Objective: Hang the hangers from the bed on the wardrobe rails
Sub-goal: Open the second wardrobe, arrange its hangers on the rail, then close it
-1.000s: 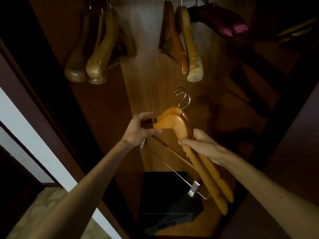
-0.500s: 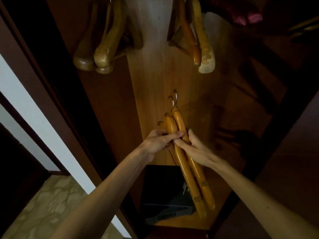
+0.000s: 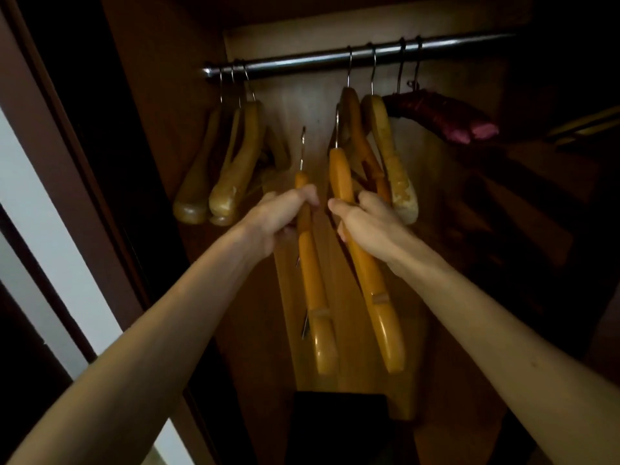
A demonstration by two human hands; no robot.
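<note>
Here I see two bare arms reaching up into a dark wooden wardrobe. My left hand [image 3: 280, 218] holds one orange wooden hanger [image 3: 313, 283], with its fingers [image 3: 303, 196] curled tight around the wood near the top. My right hand [image 3: 367, 223] holds a second orange hanger [image 3: 372, 290], and its fingers are wrapped around that one too. Both hangers are edge-on to me and point down and toward me. Their metal hooks stick up but sit below the rail [image 3: 335, 60], not on it. The two hangers are close together with a small gap between them.

On the rail, a group of brown hangers [image 3: 231, 162] hangs at the left end. Two more wooden hangers [image 3: 385, 152] hang just behind my right hand. A dark red padded hanger [image 3: 439, 117] hangs further right. At the bottom sits a black box [image 3: 339, 427].
</note>
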